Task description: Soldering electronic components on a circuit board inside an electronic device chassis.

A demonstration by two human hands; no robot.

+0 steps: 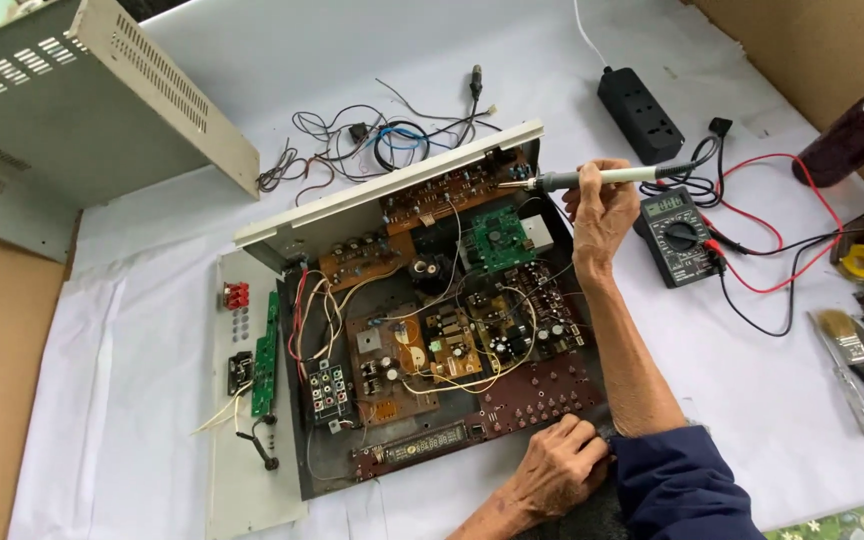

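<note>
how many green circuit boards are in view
3. One square green board sits in the open chassis below the soldering iron held in the right hand. A small one is mid-chassis. A narrow strip lies on the detached panel at left. Wires may hide others.

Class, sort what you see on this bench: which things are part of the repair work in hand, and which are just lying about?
In use:
right hand holding the soldering iron
left hand on the opened amplifier chassis

Lying about:
multimeter
power strip
paintbrush
grey metal cover
loose wires
dark bottle
</note>
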